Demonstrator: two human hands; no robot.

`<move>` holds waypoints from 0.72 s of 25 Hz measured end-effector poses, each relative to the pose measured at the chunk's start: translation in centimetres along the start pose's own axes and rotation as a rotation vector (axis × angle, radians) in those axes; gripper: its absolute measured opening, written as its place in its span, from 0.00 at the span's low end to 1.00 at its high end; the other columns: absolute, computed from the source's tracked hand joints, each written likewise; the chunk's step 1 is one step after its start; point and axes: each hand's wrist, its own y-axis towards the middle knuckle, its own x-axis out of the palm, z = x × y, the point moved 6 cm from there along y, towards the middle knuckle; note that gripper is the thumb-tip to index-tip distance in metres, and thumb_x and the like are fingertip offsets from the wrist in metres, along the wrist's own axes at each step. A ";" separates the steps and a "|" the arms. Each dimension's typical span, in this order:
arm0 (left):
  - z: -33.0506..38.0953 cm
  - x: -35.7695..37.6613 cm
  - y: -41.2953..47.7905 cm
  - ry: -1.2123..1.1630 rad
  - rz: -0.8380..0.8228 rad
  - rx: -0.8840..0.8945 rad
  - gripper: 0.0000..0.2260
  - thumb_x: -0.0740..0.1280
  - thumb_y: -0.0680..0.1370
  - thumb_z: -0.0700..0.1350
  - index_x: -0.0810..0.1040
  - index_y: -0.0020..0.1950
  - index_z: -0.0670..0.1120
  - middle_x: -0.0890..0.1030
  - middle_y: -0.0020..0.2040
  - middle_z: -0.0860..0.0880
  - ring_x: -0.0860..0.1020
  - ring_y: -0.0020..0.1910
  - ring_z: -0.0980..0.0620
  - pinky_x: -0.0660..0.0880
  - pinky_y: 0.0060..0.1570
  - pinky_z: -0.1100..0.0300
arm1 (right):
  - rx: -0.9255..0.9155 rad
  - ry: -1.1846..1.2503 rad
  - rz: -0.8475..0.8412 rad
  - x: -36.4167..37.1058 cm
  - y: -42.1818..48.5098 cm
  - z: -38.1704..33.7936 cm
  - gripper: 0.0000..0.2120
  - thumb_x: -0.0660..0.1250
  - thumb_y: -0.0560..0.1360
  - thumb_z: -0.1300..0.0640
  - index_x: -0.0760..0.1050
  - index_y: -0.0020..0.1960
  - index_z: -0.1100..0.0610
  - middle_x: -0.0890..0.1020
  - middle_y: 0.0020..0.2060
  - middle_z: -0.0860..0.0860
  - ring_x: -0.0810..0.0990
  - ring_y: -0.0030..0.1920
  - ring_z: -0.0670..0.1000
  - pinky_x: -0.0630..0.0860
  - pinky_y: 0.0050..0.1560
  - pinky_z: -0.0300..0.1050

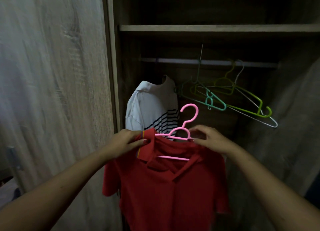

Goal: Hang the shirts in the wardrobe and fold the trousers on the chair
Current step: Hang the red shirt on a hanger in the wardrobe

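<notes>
Holding up a red shirt (166,192) on a pink hanger (180,135), the left hand (128,140) is pinching the collar and the right hand (209,140) is pinching the hanger's shoulder. A white striped shirt (150,106) is hanging at the left end of the wardrobe rail (173,60), with empty hangers (230,95) near the right end

The shirt on the held hanger (180,137) sits at centre, in front of the open wardrobe (207,28). The left hand (128,140) grips its collar at nine o'clock, the right hand (209,139) at three. Behind, at twelve o'clock, a hung shirt (152,106) dangles from the rail (173,60); empty hangers (230,97) crowd at two o'clock. The door (52,75) stands at nine.
</notes>
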 end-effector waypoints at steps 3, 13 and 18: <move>-0.9 -1.0 -0.5 0.062 -0.008 0.010 0.28 0.49 0.72 0.73 0.77 0.52 0.55 0.79 0.33 0.55 0.76 0.32 0.60 0.70 0.34 0.62 | 0.212 0.079 -0.205 0.3 -1.2 3.8 0.10 0.68 0.74 0.64 0.78 0.55 0.59 0.81 0.50 0.54 0.77 0.48 0.45 0.73 0.53 0.35; -3.6 -1.1 -2.4 0.221 -0.117 0.067 0.31 0.44 0.73 0.71 0.77 0.53 0.52 0.83 0.37 0.47 0.81 0.35 0.48 0.74 0.34 0.55 | 0.091 0.101 0.114 1.2 -0.9 3.6 0.10 0.70 0.70 0.69 0.74 0.36 0.56 0.76 0.35 0.52 0.77 0.28 0.41 0.76 0.29 0.36; -5.4 -1.8 -3.5 0.162 -0.014 -0.077 0.27 0.52 0.71 0.64 0.80 0.52 0.47 0.82 0.34 0.48 0.79 0.33 0.55 0.70 0.34 0.59 | -0.012 0.143 0.122 0.4 -0.9 1.9 0.08 0.65 0.76 0.59 0.82 0.42 0.56 0.82 0.41 0.52 0.80 0.41 0.43 0.74 0.41 0.35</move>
